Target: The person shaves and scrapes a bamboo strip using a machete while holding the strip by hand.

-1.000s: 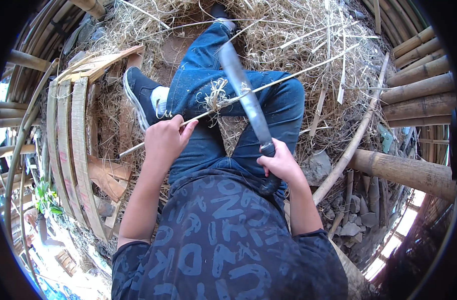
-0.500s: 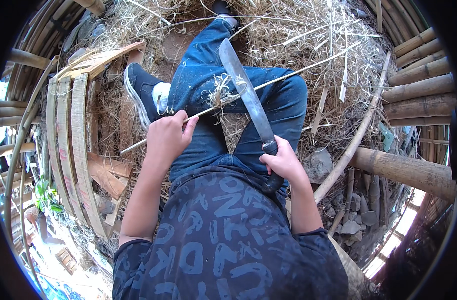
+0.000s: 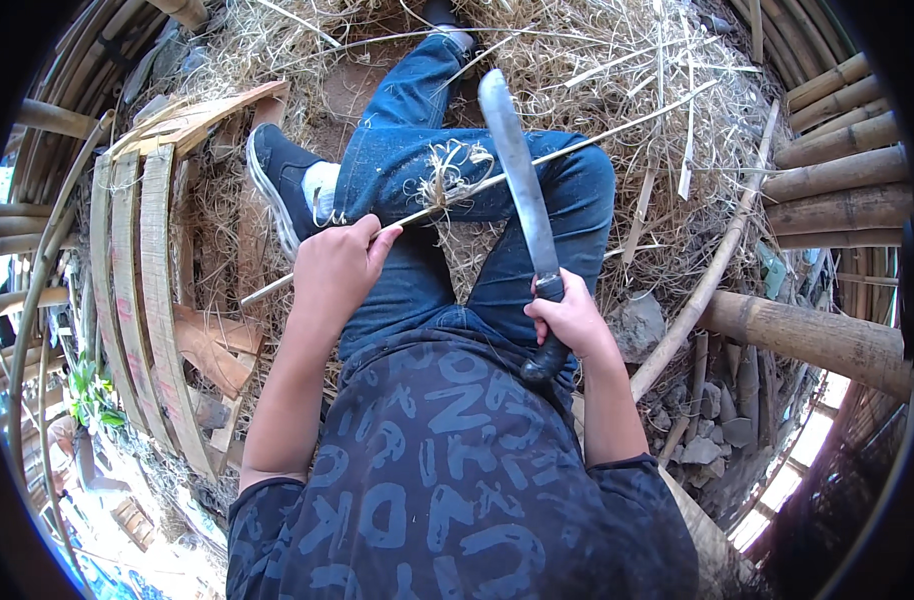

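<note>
1. A long pale strip [image 3: 488,185] is pinched by the left hand [image 3: 339,262] near its lower-left end; a short end is left sticking out beyond the fist.
2. The strip is laid slantwise across the bent leg in jeans [image 3: 567,215], ahead of both hands.
3. A long knife [image 3: 530,205] is gripped at its black handle by the right hand [image 3: 575,318]; the strip is crossed by the blade, though contact cannot be told.
4. Compared with half a second ago, the blade tip has been shifted rightward; the left hand is kept almost in place.
</note>
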`<state>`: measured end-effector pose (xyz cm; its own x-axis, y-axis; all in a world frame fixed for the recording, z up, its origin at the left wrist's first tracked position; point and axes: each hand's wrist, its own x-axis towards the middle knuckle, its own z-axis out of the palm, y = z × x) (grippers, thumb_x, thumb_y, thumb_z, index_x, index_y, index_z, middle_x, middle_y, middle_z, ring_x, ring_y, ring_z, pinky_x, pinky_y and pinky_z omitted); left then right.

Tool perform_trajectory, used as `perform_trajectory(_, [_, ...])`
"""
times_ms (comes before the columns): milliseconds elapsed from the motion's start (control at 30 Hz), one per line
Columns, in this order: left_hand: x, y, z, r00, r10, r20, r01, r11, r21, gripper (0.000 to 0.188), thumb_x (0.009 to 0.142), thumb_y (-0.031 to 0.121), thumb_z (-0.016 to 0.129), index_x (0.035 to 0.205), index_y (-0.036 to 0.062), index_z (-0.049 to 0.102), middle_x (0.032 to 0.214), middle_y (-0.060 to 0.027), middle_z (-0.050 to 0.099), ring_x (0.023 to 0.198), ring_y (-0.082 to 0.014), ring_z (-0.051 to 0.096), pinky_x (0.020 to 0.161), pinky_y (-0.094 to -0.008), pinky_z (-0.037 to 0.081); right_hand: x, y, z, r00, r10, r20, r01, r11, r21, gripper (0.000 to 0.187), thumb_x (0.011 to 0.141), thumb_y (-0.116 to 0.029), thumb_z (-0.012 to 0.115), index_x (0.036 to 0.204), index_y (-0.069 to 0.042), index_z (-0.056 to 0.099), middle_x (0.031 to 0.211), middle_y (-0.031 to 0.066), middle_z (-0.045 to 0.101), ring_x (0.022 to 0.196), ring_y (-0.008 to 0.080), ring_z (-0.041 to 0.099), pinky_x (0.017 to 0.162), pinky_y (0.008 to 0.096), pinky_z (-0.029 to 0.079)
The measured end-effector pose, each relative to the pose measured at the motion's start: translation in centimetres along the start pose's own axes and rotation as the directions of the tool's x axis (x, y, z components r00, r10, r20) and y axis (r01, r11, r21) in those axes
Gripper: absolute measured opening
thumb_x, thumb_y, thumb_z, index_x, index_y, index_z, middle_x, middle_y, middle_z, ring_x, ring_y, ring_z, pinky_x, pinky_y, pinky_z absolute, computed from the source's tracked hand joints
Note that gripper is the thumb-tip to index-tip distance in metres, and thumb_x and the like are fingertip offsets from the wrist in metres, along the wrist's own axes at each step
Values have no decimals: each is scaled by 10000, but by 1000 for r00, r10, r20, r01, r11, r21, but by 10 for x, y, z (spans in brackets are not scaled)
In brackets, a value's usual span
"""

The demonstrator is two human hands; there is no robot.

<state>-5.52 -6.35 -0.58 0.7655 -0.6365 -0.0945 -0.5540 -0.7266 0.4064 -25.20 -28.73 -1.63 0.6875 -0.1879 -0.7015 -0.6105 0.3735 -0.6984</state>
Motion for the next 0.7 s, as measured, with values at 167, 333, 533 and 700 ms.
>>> perform_trajectory(167, [1,-2,1,1000,-5,31,5,1000,-6,383,961,422,564,807,77,621,625,-174,597,636,-395,612,571,-492,457,-1,-4,-3,997,37,67,-34,999,-42,232,767,43,670,946,-8,531,657,33,549,457,103,532,413,278,457])
perform_trajectory(333, [1,-3,4,1000,24,20,-24,999,41,412,958,452,550,794,79,610,617,-163,603,631,-381,626,553,-479,471,3,2,8,996,-14,-92,6,996,-91,229,763,50,661,942,-2,529,680,37,555,474,108,542,417,288,466])
perform_trajectory(533, [-1,-2,0,999,-8,33,7,999,36,425,957,463,546,787,78,610,621,-166,601,632,-386,621,554,-479,468,2,0,12,996,-33,-83,33,999,6,233,763,49,661,947,6,525,673,36,547,457,113,538,429,283,472])
perform_trajectory(700, [1,-2,0,998,-28,64,27,999,18,425,957,451,555,786,67,618,640,-183,591,658,-408,602,579,-491,450,-7,-3,19,998,52,23,-47,983,-179,249,756,51,664,957,10,524,672,32,544,475,115,553,427,280,474])
